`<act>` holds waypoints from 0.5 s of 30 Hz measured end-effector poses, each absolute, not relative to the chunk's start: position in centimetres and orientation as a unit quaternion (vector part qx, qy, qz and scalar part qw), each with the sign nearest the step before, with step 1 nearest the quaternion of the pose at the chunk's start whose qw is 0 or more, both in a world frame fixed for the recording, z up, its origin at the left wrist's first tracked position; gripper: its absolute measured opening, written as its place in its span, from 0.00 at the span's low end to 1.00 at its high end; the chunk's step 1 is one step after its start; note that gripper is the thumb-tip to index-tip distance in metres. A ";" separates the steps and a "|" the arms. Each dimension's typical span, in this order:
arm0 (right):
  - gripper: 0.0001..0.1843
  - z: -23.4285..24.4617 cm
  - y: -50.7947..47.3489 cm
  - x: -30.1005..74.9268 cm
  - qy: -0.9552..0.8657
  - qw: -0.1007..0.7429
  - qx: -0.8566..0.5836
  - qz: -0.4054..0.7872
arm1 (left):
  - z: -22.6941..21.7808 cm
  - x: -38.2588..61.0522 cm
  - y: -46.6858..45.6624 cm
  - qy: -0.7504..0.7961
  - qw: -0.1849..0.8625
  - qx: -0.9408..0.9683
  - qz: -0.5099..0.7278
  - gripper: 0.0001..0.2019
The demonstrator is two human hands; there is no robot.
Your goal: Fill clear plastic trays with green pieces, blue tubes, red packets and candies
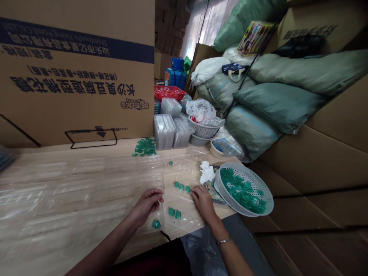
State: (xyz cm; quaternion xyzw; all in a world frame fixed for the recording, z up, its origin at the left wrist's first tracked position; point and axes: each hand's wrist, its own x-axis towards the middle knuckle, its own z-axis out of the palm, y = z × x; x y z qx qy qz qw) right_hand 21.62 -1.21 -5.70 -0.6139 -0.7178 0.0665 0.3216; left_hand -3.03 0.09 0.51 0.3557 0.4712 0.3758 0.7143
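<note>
Green pods (181,186) by R fingers (195,191)

Green translucent pods (181,186) are lined up on a clear plastic sheet (191,220), touched by the right hand (203,203); the left hand (146,205) is held nearby, with a perforated white basket (221,188) placed far right.

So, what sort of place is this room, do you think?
Probably a small packing workroom or storeroom. Large printed cardboard cartons stand around, stuffed green woven sacks are piled high, and a white perforated plastic basket of translucent green pods sits on a pale wooden table.
</note>
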 end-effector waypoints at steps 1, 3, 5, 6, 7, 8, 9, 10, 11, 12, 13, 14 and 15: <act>0.08 -5.7 -1.1 21.6 -0.713 0.324 -0.618 0.068 | 0.7 -2.5 0.2 0.464 0.718 0.361 0.372 0.12; 0.07 -5.7 -1.0 21.8 -0.705 0.327 -0.626 0.069 | 1.2 -1.8 0.2 0.452 0.725 0.363 0.372 0.11; 0.07 -5.4 -1.1 22.0 -0.702 0.326 -0.629 0.077 | 1.7 -1.7 0.1 0.448 0.737 0.340 0.375 0.10; 0.07 -5.2 -1.2 22.0 -0.701 0.326 -0.628 0.082 | 1.9 -1.9 0.0 0.447 0.748 0.316 0.374 0.09; 0.08 -4.9 -1.5 21.7 -0.703 0.327 -0.627 0.081 | 2.0 -2.3 -0.1 0.447 0.763 0.285 0.370 0.08; 0.09 -4.6 -1.9 21.2 -0.708 0.327 -0.622 0.077 | 2.0 -2.9 -0.2 0.446 0.777 0.252 0.365 0.06; 0.10 -4.2 -2.3 20.4 -0.718 0.324 -0.611 0.072 | 1.8 -3.5 -0.3 0.446 0.788 0.221 0.361 0.05; 0.10 -3.7 -2.9 19.4 -0.736 0.317 -0.594 0.073 | 1.7 -4.2 -0.4 0.448 0.794 0.198 0.360 0.05; 0.10 -3.1 -3.5 18.1 -0.760 0.303 -0.568 0.085 | 1.4 -5.0 -0.6 0.453 0.794 0.184 0.362 0.04; 0.10 -2.5 -4.2 16.7 -0.789 0.282 -0.535 0.108 | 1.2 -5.6 -0.8 0.460 0.789 0.180 0.366 0.04; 0.10 -1.9 -4.9 15.2 -0.817 0.252 -0.500 0.140 | 0.9 -6.2 -1.0 0.469 0.780 0.183 0.372 0.03; 0.09 -1.4 -5.5 13.8 -0.839 0.219 -0.469 0.166 | 0.7 -6.7 -1.3 0.477 0.771 0.193 0.376 0.03; 0.08 -1.0 -5.9 12.5 -0.855 0.186 -0.449 0.181 | 0.6 -7.1 -1.6 0.483 0.763 0.206 0.378 0.04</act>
